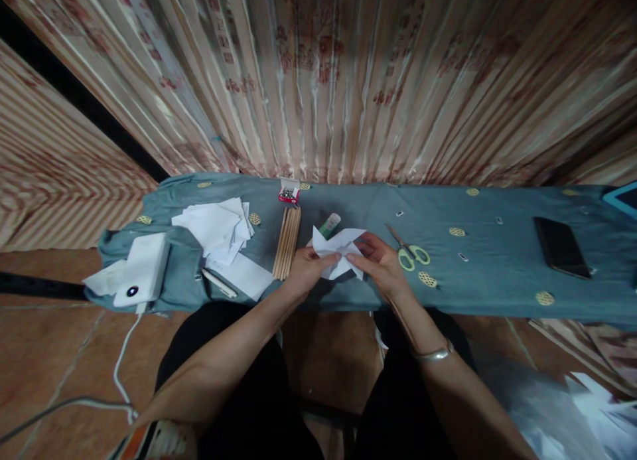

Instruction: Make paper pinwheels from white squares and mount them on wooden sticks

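Folded paper (343,243): white
Sticks (287,242): tan
Scissors (406,247): pale-green handles
Tabletop cloth (358,202): blue-grey, yellow motifs
Curtain (323,88): beige, reddish floral prints
Phone (561,247): black

A pleated beige curtain (323,81) with a reddish-brown floral print hangs just behind a long, narrow table (348,194), draped in a yellow-patterned, grey-blue cloth (507,267). At the left, a black bar (84,88) slants down across more striped fabric (50,148) towards the far corner, and a second bar (40,285) meets the near side. The reddish-brown tiled floor (44,354) has pale joints. Light is dim, darkest at upper right
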A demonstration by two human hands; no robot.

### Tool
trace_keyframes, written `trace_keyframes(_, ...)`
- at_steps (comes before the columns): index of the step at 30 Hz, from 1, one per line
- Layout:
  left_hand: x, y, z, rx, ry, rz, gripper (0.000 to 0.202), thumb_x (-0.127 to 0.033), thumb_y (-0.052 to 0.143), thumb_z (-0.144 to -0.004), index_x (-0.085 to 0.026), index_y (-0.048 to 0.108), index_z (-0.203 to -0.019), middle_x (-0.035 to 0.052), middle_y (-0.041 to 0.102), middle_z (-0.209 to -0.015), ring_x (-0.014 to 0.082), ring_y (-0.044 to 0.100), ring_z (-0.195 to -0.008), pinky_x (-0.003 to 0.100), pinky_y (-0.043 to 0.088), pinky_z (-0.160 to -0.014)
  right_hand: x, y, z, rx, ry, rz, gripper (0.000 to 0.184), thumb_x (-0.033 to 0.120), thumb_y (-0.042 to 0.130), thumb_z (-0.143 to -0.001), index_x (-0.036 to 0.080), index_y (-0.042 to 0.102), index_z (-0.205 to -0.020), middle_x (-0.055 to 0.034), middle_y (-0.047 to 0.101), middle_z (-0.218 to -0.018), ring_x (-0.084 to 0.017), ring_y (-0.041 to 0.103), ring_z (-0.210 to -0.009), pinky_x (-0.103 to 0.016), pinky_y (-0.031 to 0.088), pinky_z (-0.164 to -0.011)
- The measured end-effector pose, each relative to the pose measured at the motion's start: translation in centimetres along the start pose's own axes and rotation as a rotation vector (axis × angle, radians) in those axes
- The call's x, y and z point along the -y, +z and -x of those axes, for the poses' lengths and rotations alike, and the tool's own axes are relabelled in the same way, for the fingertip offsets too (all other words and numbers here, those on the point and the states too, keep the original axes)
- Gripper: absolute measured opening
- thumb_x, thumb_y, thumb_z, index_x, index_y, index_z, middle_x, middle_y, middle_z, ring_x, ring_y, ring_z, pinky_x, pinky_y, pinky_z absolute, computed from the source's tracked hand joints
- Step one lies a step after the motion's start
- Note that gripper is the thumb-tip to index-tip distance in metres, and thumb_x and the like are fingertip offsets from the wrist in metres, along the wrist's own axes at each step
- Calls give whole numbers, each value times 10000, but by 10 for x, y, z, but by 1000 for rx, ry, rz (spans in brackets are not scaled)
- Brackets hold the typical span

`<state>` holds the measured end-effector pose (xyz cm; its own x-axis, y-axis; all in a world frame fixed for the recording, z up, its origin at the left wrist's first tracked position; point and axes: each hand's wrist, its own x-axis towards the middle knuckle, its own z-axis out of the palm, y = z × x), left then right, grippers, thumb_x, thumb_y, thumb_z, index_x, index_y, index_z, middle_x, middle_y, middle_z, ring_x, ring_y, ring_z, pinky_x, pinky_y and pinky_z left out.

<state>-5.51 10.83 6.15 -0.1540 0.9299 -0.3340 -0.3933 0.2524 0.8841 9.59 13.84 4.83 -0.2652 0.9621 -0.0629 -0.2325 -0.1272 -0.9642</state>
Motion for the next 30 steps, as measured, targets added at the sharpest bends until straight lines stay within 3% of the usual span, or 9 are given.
trace_keyframes(7,7,-6,-5,33,53,-99,262,-290,885,-492,-141,750,-659,55,742,-680,213,685,-691,281,508,-623,1,10,-2,-15,9,43,519,410,858,-570,222,639,-1002,-32,776,-888,-225,724,-826,-342,574,-751)
trace_keyframes(16,5,-9,-4,57,67,-111,277,-313,875,-514,-137,766,-698,37,732,-663,170,642,-602,267,495,-589,0,11,-3,-51,27,62,448,415,868,-540,214,657,-880,-23,773,-801,-201,709,-696,-329,576,-680)
trace_keyframes(24,-6,-3,-4,30,78,-53,302,-309,883,-465,-146,773,-693,27,729,-644,162,628,-580,259,483,-573,1,16,-2,-67,12,51,482,431,859,-580,223,665,-971,-40,766,-913,-229,715,-853,-363,563,-806)
trace_keyframes(30,-19,-10,-13,-51,128,11,205,-273,845,-485,-153,749,-621,25,712,-609,150,610,-533,262,461,-557,5,13,-8,-188,-72,56,462,534,786,-676,226,697,-1009,-54,763,-908,-224,699,-881,-373,545,-836)
